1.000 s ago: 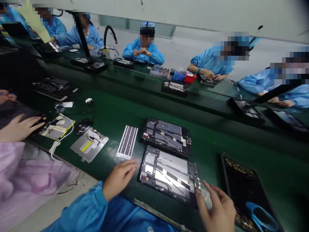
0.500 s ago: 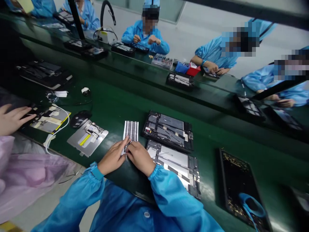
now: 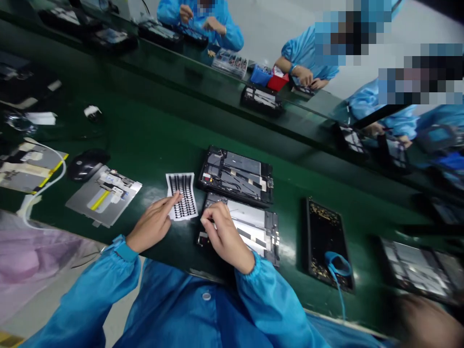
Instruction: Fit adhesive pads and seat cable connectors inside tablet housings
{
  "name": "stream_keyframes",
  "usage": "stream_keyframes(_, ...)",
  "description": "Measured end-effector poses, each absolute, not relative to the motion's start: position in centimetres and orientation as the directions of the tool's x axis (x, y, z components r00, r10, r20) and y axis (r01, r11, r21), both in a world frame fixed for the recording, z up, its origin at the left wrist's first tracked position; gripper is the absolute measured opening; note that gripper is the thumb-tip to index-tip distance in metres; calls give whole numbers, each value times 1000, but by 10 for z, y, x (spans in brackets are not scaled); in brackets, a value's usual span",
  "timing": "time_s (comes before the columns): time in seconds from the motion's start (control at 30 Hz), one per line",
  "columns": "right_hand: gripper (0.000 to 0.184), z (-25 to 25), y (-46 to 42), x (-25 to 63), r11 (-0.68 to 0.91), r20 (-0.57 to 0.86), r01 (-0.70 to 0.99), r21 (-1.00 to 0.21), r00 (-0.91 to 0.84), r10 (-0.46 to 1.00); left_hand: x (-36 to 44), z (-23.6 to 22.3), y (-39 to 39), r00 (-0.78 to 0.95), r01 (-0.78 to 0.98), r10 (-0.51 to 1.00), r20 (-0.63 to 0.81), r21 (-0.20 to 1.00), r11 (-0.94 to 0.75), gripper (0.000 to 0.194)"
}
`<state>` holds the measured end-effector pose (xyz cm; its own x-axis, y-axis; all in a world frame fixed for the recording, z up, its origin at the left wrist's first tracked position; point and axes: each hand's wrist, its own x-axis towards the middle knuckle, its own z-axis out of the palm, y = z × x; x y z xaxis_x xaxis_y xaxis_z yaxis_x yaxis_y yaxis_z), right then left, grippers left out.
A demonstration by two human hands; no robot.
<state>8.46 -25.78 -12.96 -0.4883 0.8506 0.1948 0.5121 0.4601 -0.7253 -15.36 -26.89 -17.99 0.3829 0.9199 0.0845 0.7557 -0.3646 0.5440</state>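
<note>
A white sheet of small black stickers (image 3: 187, 205) lies on the green table, its far end slightly curled. My left hand (image 3: 152, 223) rests at its left side, with the index finger stretched out onto the sheet. Just right of the sheet, my right hand (image 3: 225, 236) is raised in a pinch, above the left end of an opened tablet-like device (image 3: 250, 212). Whatever sits between those fingertips is too small to make out. A second opened device (image 3: 237, 175), with dark grey panels and ribbon cables, lies right behind the first.
Left of my hands are a metal plate with a yellow strip (image 3: 105, 195), a black mouse (image 3: 87, 164) and a white cable (image 3: 60, 176). A black tray (image 3: 324, 241) with small gold pieces and a blue strap stands right. Co-workers (image 3: 308, 63) sit across the bench; a blurred hand (image 3: 433, 321) shows lower right.
My right hand has lifted off the sticker sheet and moved right, over the near device. My left hand stays at the sheet. The view has turned to the right.
</note>
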Motion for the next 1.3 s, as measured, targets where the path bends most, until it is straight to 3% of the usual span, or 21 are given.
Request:
stream_keyframes(0.23, 10, -142, -277, 112, 421, 152, 562, -712, -462, 874, -153, -179, -269, 357, 756, 930, 85, 559, -341, 66)
stream_keyframes(0.37, 8, -140, -255, 79, 559, 156, 590, -583, -594, 790, -152, -179, -272, 326, 765, 941, 92, 558, -320, 57)
stream_keyframes(0.53, 10, -147, -232, 40, 669, 37, 636, -386, -714, 700, -150, -183, -272, 334, 792, 936, 116, 504, -345, 55)
stream_keyframes(0.67, 18, -161, -230, 28, 683, 23, 651, -330, -718, 695, -150, -185, -272, 347, 788, 930, 118, 501, -358, 58)
stream_keyframes(0.83, 19, -161, -231, 26, 676, 51, 632, -380, -715, 697, -150, -189, -271, 355, 786, 926, 126, 496, -369, 58)
stream_keyframes(0.97, 14, -127, -241, 62, 550, 243, 404, -731, -599, 763, -151, -187, -269, 352, 776, 927, 129, 514, -366, 56)
stream_keyframes(1.03, 11, -111, -257, 95, 456, 271, 366, -811, -456, 848, -152, -183, -269, 335, 772, 931, 143, 525, -358, 55)
stream_keyframes(1.17, 10, -110, -307, 156, 329, 207, 527, -784, -277, 938, -141, -171, -280, 259, 757, 911, 322, 519, -398, 45)
stream_keyframes(1.3, 13, -133, -350, 174, 275, 150, 662, -698, -241, 959, -101, -164, -299, 430, 652, 839, 332, 529, -543, 43)
